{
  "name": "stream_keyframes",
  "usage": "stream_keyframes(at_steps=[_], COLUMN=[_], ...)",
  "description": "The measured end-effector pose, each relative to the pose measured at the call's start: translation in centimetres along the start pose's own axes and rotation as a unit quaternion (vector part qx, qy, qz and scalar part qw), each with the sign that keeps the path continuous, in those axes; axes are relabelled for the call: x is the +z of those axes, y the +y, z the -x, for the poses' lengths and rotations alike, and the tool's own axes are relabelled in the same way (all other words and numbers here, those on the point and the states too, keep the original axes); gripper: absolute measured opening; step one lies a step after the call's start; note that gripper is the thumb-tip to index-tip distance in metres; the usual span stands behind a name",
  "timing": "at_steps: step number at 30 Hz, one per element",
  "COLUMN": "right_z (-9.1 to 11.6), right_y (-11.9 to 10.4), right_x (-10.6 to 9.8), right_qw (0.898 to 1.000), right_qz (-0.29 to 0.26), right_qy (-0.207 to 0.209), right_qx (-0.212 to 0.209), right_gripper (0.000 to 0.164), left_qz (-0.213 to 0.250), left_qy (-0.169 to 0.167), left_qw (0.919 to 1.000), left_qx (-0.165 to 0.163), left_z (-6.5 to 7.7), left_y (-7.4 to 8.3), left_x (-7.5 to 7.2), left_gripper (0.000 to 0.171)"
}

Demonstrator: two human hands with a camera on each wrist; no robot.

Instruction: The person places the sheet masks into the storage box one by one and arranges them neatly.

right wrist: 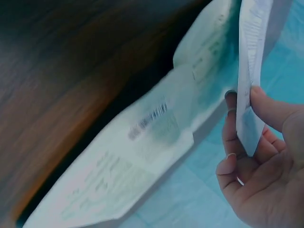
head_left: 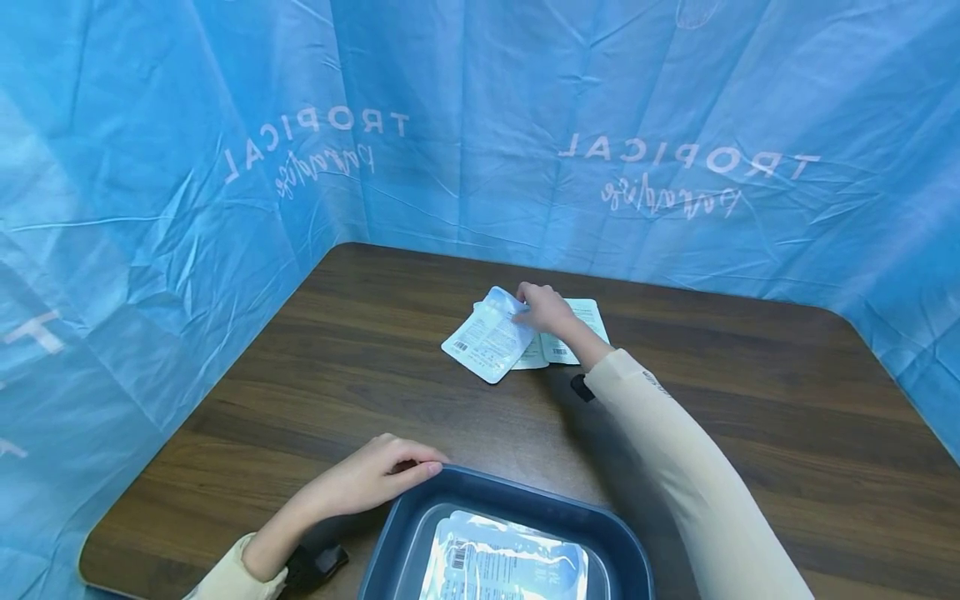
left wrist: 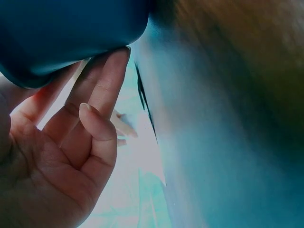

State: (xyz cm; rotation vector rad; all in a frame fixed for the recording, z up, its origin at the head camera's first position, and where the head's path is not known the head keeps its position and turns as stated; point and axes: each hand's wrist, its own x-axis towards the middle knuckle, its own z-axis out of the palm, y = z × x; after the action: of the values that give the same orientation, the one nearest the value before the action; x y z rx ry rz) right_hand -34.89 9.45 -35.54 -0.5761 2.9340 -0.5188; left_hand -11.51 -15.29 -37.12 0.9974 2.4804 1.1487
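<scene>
My right hand point(head_left: 545, 310) pinches a pale blue flat sachet point(head_left: 491, 337) by its edge, thumb on one face and fingers on the other. In the right wrist view the sachet point(right wrist: 251, 57) stands nearly edge-on, raised over two more sachets. Those lie overlapping on the table, one pale green sachet point(head_left: 588, 321) to the right and another mostly covered. At the near side, my left hand point(head_left: 378, 473) holds the corner rim of a dark blue plastic tub point(head_left: 525, 490). Its fingers point(left wrist: 107, 88) lie against the tub's outer wall. Inside the tub lies a shiny printed sachet point(head_left: 502, 558).
The dark wood table point(head_left: 300, 400) has rounded corners. Blue curtains point(head_left: 480, 150) with mirrored lettering hang close behind it and along its left side. The tub runs past the bottom edge of the head view.
</scene>
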Motion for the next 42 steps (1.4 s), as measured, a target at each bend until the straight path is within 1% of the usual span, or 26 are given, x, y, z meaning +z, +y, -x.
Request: stream_keyframes(at_steps=[4, 7, 12, 17, 19, 21, 23, 26, 27, 33, 36, 37, 40, 42], right_z=[1.7, 3.9, 8.0, 12.2, 13.8, 15.7, 17.5, 20.5, 21.3, 26.4, 28.2, 28.6, 29.7, 30.2], right_y=[0.6, 1.0, 1.9, 2.6, 2.6, 2.0, 1.5, 0.3, 0.2, -2.0, -2.8, -3.0, -3.4, -3.7], right_x=[-1.3, -2.6, -4.1, -5.4, -5.9, -6.5, -6.8, -6.9, -6.7, -5.4, -4.3, -3.9, -2.6, -1.6], right_qw=[0.998, 0.995, 0.991, 0.987, 0.983, 0.977, 0.965, 0.944, 0.937, 0.899, 0.879, 0.872, 0.854, 0.837], right_qz=[-0.043, -0.075, -0.114, -0.14, -0.163, -0.194, -0.241, -0.312, -0.332, -0.424, -0.463, -0.475, -0.497, -0.518], right_qy=[0.038, 0.048, 0.053, 0.071, 0.079, 0.083, 0.085, 0.078, 0.077, 0.051, 0.027, 0.019, -0.006, -0.033], right_qx=[-0.025, -0.034, -0.036, -0.037, -0.036, -0.038, -0.051, -0.07, -0.077, -0.094, -0.108, -0.118, -0.151, -0.175], right_gripper=[0.014, 0.011, 0.012, 0.012, 0.013, 0.014, 0.017, 0.021, 0.022, 0.026, 0.031, 0.034, 0.042, 0.046], left_qz=[-0.003, -0.006, -0.004, -0.001, 0.0, 0.002, 0.003, 0.007, 0.007, 0.014, 0.015, 0.016, 0.016, 0.015], left_qy=[-0.002, -0.002, -0.005, -0.005, -0.006, -0.006, -0.006, -0.005, -0.005, -0.005, -0.004, -0.004, -0.005, -0.006], left_qw=[1.0, 1.0, 1.0, 1.0, 1.0, 1.0, 1.0, 1.0, 1.0, 0.9998, 0.9998, 0.9998, 0.9998, 0.9997], left_qx=[-0.002, -0.004, -0.005, -0.003, -0.002, -0.003, -0.003, -0.003, -0.003, -0.01, -0.013, -0.012, -0.014, -0.015], left_z=[0.0, -0.1, -0.1, -0.1, -0.1, -0.1, -0.1, -0.1, -0.1, 0.0, 0.0, 0.0, 0.0, 0.0], left_y=[0.0, -0.1, -0.1, -0.1, -0.1, -0.1, -0.1, 0.0, 0.0, 0.1, 0.1, 0.1, 0.0, 0.0], left_x=[0.0, 0.0, 0.0, 0.1, 0.1, 0.1, 0.1, 0.1, 0.1, 0.0, 0.0, 0.0, 0.0, 0.1], left_gripper=[0.031, 0.032, 0.032, 0.032, 0.032, 0.032, 0.032, 0.031, 0.031, 0.032, 0.032, 0.032, 0.032, 0.032])
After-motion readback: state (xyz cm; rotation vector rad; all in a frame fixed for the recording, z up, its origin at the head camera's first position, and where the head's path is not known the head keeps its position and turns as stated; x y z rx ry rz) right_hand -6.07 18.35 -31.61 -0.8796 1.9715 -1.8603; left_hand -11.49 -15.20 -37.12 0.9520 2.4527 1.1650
